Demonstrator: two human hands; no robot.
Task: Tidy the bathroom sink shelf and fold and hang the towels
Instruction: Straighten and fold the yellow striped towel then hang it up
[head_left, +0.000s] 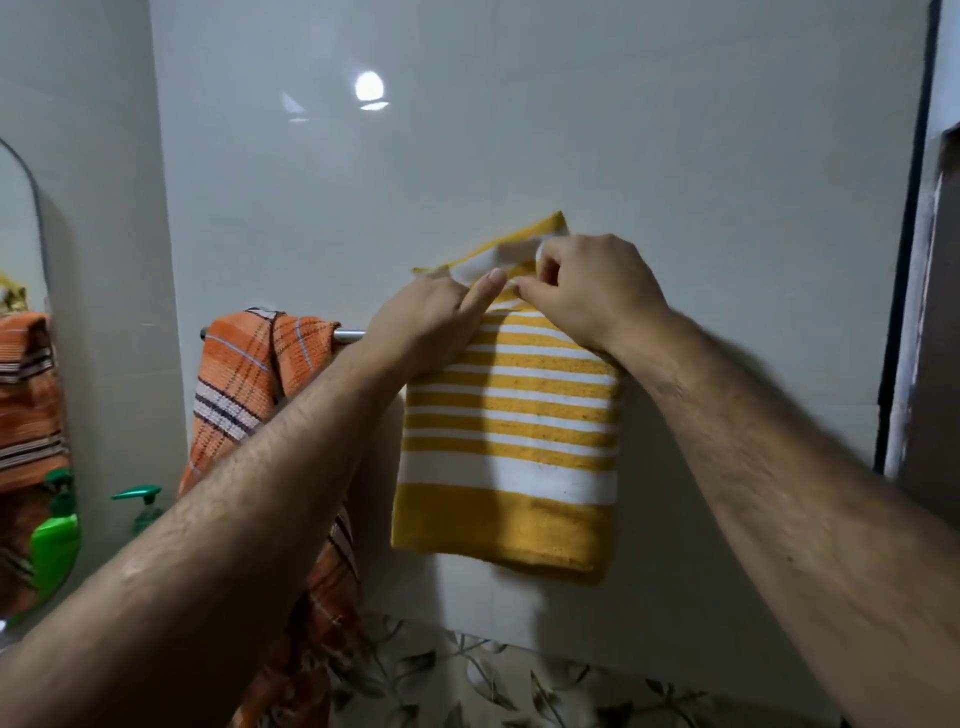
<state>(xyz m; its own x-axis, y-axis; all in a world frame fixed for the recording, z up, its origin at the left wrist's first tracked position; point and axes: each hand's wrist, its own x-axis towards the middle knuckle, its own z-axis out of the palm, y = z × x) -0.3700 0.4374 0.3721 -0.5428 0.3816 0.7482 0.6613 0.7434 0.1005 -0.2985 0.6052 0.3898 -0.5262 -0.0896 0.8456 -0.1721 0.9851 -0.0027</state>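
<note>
A folded yellow and white striped towel (506, 447) hangs in front of the pale tiled wall, level with the metal towel rail (349, 335). Its top part sticks up behind my hands. My left hand (426, 327) holds the towel's upper left part, its thumb lying along the fabric. My right hand (587, 288) pinches the towel's top fold with curled fingers. An orange checked towel (249, 374) is draped loosely over the rail's left end, partly behind my left forearm.
A mirror (26, 364) at the far left reflects the orange towel. Beside it stand a green pump bottle (143, 506) and a bright green bottle (54, 545). A dark door frame (904, 260) runs down the right side. Floral tiles line the wall's base.
</note>
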